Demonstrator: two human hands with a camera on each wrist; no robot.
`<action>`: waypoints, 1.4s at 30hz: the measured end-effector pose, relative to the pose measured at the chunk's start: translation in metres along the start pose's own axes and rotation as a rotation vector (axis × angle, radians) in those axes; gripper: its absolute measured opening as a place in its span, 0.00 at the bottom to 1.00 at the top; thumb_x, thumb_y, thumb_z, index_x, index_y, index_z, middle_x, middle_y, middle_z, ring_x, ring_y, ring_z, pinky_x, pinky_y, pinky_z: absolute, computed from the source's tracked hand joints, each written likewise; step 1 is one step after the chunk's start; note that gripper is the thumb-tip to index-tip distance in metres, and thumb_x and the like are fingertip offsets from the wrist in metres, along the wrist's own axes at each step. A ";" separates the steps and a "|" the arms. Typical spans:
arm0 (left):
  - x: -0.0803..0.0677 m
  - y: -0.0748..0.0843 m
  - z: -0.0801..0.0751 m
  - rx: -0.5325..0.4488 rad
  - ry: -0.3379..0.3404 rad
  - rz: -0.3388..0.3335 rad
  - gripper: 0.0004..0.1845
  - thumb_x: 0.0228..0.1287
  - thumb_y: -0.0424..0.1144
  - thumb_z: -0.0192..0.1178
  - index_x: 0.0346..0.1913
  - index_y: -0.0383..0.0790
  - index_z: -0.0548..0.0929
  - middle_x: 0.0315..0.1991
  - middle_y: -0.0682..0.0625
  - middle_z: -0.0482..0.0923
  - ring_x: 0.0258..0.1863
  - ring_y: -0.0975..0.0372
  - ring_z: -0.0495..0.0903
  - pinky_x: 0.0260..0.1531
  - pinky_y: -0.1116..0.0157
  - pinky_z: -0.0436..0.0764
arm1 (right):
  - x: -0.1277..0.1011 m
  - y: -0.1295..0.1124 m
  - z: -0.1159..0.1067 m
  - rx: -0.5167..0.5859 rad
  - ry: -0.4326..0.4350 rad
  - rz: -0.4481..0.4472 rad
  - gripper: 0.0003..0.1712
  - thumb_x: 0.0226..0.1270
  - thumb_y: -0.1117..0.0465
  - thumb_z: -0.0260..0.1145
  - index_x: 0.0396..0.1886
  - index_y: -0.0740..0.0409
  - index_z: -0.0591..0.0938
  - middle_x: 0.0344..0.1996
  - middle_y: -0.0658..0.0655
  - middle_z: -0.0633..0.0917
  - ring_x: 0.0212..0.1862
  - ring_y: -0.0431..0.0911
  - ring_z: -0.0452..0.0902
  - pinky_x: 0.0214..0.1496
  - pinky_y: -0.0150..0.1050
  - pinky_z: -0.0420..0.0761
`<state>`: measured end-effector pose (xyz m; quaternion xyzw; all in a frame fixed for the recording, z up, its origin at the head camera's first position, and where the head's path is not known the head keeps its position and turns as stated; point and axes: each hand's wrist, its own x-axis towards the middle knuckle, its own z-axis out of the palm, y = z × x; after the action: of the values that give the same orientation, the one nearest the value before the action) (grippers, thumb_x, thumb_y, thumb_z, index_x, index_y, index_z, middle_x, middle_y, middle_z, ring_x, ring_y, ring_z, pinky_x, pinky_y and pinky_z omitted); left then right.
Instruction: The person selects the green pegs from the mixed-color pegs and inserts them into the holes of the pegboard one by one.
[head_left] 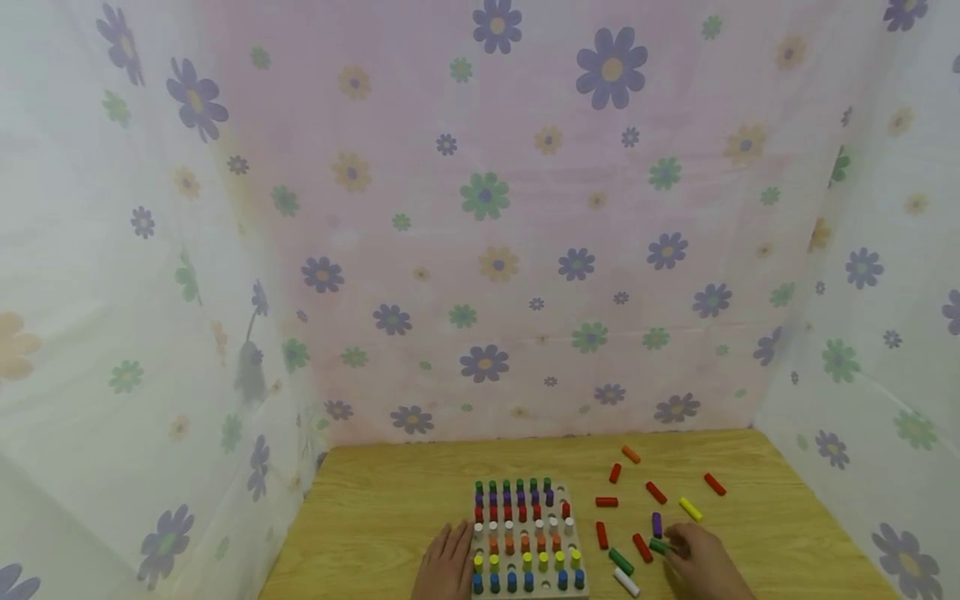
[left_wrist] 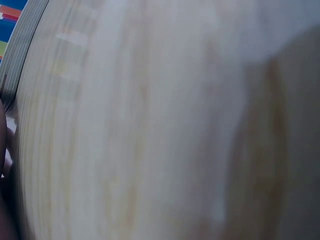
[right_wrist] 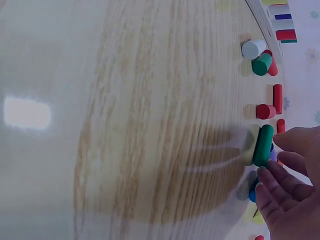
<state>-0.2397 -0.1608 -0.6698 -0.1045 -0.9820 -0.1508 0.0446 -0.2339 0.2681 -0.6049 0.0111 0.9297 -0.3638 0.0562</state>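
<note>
A wooden pegboard (head_left: pixel 553 588) stands at the front middle of the table with rows of coloured pegs in its holes. My left hand (head_left: pixel 444 562) rests flat at its left edge, fingers straight and pointing forward. In the left wrist view, only a sliver of that hand shows beside the board's striped side (left_wrist: pixel 25 45). Right of the board, my right hand (head_left: pixel 701 557) pinches a green peg (right_wrist: pixel 263 145) low over the table, thumb on one side and fingertips at its lower end. A blue peg (right_wrist: pixel 253 192) lies just behind those fingertips, and a purple peg (head_left: pixel 657 525) is close by.
Loose pegs lie scattered right of the board: several red ones (head_left: pixel 642 547), a green peg (head_left: pixel 621 561), a white peg (head_left: pixel 626 582), a yellow peg (head_left: pixel 691 509) and an orange peg (head_left: pixel 631 454). Flowered cloth (head_left: pixel 525 317) encloses the wooden table (head_left: pixel 390 483) at the back and sides.
</note>
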 end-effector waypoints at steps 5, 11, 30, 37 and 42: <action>0.000 0.001 0.001 0.018 -0.017 -0.010 0.30 0.84 0.56 0.37 0.73 0.44 0.75 0.70 0.46 0.75 0.71 0.45 0.68 0.70 0.45 0.69 | 0.001 0.003 0.002 0.004 -0.077 0.053 0.11 0.62 0.69 0.70 0.44 0.68 0.83 0.33 0.53 0.83 0.37 0.46 0.80 0.41 0.47 0.85; 0.000 0.001 0.000 0.021 -0.016 -0.003 0.33 0.84 0.58 0.33 0.73 0.43 0.75 0.69 0.46 0.75 0.71 0.45 0.69 0.70 0.44 0.69 | 0.004 0.007 0.006 -0.070 -0.077 0.008 0.09 0.62 0.68 0.72 0.41 0.67 0.84 0.32 0.53 0.82 0.35 0.46 0.78 0.40 0.46 0.84; -0.002 0.001 -0.002 0.025 -0.001 0.015 0.30 0.85 0.56 0.35 0.73 0.43 0.74 0.69 0.46 0.75 0.71 0.45 0.68 0.70 0.45 0.69 | 0.005 0.006 0.010 -0.119 -0.080 -0.010 0.07 0.63 0.67 0.74 0.31 0.62 0.81 0.26 0.52 0.79 0.31 0.45 0.74 0.33 0.40 0.79; -0.002 0.001 -0.001 0.025 0.015 0.022 0.31 0.85 0.56 0.34 0.73 0.43 0.75 0.69 0.46 0.75 0.71 0.45 0.69 0.70 0.45 0.70 | 0.004 0.006 0.006 -0.117 -0.097 0.004 0.07 0.65 0.67 0.72 0.32 0.63 0.81 0.27 0.51 0.80 0.31 0.44 0.77 0.35 0.41 0.82; -0.003 0.001 -0.003 0.031 0.009 0.022 0.30 0.85 0.56 0.35 0.72 0.42 0.75 0.69 0.46 0.75 0.70 0.45 0.69 0.69 0.45 0.70 | 0.002 0.004 0.000 -0.049 -0.080 0.020 0.07 0.68 0.66 0.69 0.39 0.68 0.83 0.29 0.52 0.84 0.34 0.46 0.82 0.38 0.45 0.86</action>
<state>-0.2364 -0.1610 -0.6668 -0.1137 -0.9828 -0.1356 0.0521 -0.2353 0.2711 -0.6080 0.0044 0.9353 -0.3403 0.0972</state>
